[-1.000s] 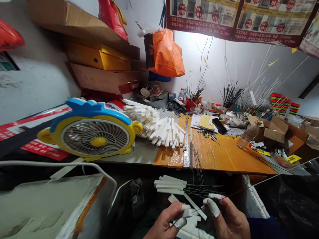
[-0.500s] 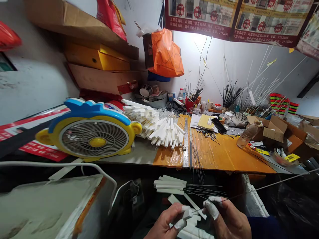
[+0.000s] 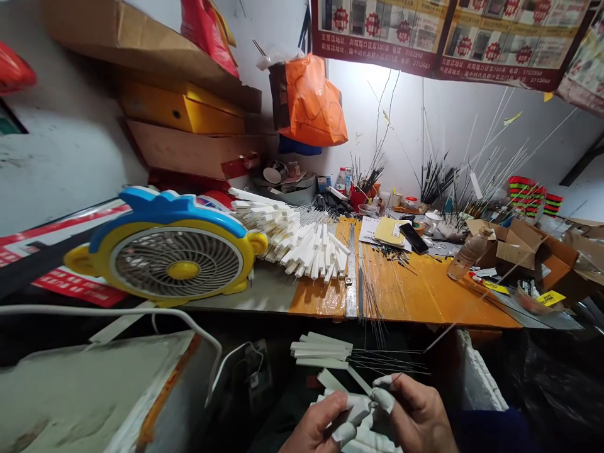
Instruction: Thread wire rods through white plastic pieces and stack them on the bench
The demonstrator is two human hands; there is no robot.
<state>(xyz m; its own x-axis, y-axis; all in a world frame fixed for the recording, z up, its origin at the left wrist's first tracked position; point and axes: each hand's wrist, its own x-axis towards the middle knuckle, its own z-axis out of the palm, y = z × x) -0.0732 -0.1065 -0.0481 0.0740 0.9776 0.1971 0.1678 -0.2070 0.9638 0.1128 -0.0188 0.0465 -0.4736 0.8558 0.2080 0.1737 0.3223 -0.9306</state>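
My left hand point(image 3: 318, 421) is closed round a short white foam strip point(image 3: 356, 410). At the strip's right end my right hand point(image 3: 415, 409) pinches a thin rod point(image 3: 453, 326), which runs up to the right and is blurred. White wrappings cover several fingertips on both hands. Below and behind the hands lie more white foam strips point(image 3: 370, 440), partly hidden. Beyond them, a small bundle of white strips point(image 3: 321, 350) has thin wires sticking out to the right.
On the bench point(image 3: 434, 296) are a heap of white strips point(image 3: 325, 251), a toy-shaped fan point(image 3: 184, 251), a phone point(image 3: 414, 238), a plastic bottle point(image 3: 467, 255) and cardboard boxes point(image 3: 519, 242). A foam box point(image 3: 481, 371) stands right of the hands, a pale block point(image 3: 85, 390) left.
My right hand has moved left, up against the end of the strip in my left hand. The rod now points more steeply upward and is smeared by motion.
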